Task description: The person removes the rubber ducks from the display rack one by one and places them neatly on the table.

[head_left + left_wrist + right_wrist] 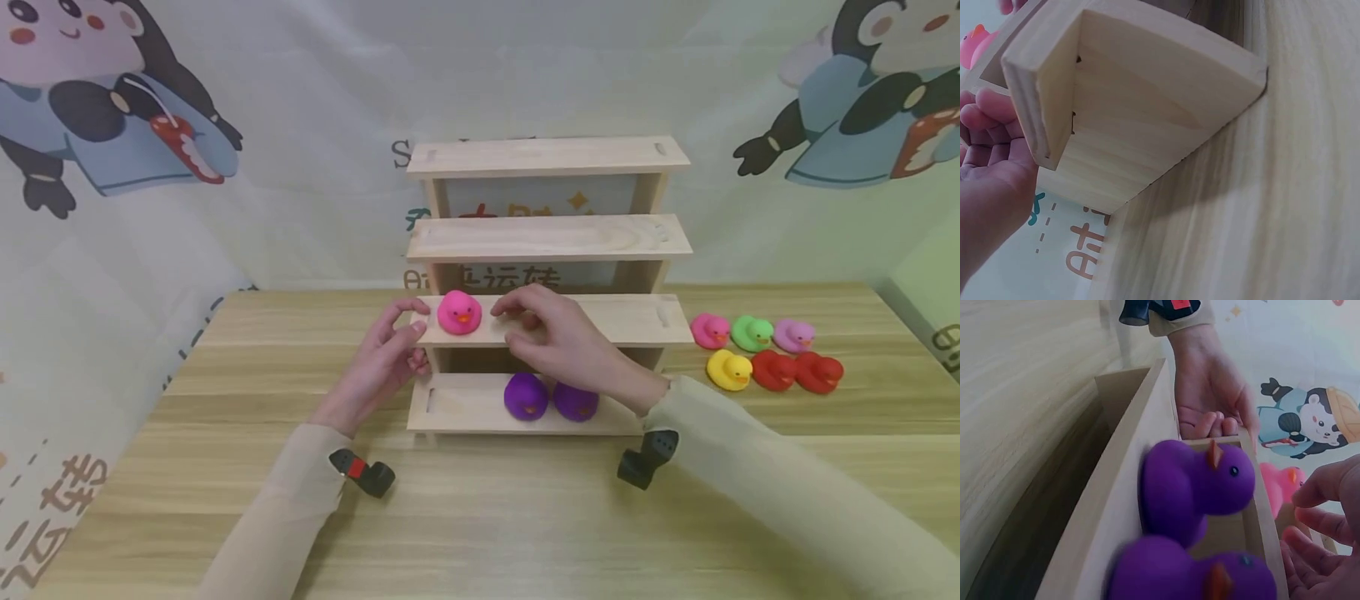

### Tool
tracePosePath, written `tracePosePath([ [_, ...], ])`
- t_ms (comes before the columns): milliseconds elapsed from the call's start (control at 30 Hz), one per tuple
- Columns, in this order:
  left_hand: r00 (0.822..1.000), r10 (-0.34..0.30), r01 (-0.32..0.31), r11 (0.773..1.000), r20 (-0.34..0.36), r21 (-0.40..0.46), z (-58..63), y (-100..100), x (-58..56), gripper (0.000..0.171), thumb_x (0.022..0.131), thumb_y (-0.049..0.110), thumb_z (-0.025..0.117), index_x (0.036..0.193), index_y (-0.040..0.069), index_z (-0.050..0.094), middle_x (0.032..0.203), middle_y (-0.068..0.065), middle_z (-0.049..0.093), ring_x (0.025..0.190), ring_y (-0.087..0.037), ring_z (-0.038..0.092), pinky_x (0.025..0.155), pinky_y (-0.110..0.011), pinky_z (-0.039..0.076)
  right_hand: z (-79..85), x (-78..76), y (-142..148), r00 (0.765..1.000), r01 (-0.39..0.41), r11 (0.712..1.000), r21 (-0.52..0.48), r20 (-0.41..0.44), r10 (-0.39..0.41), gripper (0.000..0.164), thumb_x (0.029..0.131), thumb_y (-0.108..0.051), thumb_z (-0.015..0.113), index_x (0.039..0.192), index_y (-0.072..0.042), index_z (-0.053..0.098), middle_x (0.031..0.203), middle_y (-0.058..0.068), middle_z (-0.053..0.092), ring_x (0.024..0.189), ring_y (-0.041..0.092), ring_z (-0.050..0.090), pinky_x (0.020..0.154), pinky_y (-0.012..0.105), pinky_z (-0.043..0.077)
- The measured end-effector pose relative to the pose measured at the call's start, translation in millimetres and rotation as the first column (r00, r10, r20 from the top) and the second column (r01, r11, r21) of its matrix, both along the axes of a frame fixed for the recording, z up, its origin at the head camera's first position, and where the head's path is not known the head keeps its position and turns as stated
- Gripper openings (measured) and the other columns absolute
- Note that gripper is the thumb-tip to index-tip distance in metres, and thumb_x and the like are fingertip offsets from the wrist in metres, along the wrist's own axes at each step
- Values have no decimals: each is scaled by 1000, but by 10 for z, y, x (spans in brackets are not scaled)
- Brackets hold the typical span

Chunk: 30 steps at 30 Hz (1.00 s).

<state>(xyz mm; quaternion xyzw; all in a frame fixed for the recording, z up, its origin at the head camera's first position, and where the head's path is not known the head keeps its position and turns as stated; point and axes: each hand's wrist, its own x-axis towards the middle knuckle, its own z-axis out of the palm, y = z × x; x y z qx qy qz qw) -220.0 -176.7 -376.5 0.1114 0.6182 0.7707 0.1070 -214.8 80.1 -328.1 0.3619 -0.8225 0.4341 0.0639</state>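
Observation:
A pink rubber duck (459,313) sits at the left end of the third tier down of the wooden tiered shelf (622,320). My left hand (382,346) is at that tier's left end, its index finger and thumb at the edge and the other fingers loosely curled; the left wrist view shows its palm (997,156) beside the wood. Just right of the duck, my right hand (558,333) has bent fingers and thumb apart, holding nothing. In the right wrist view these fingers (1319,519) are near the pink duck (1282,484). Two purple rubber ducks (526,397) sit on the lowest tier.
Right of the shelf, several ducks stand in two rows on the wooden table (480,517): pink (710,331), green (752,333), lilac (793,335), yellow (729,370) and two red (774,370). A printed cloth (322,167) hangs behind.

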Motion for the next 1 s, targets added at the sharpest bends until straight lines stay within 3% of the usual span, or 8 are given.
tracePosePath([
  [700, 1000, -9, 10, 999, -7, 44, -11, 15, 0, 17, 102, 8, 41, 113, 19, 48, 71, -1, 52, 58, -10, 44, 58, -22, 40, 17, -108, -392, 995, 51, 998, -33, 82, -48, 56, 83, -4, 69, 135, -1, 49, 132, 15, 49, 111, 24, 54, 91, 34, 46],
  [1000, 999, -20, 21, 999, -31, 45, -22, 13, -3, 18, 102, 8, 40, 114, 19, 48, 66, 1, 54, 56, -9, 46, 57, -22, 41, -7, -109, -436, 996, 55, 998, -12, 66, -54, 45, 85, -9, 71, 127, -2, 56, 121, 12, 57, 109, 23, 54, 94, 34, 45],
])
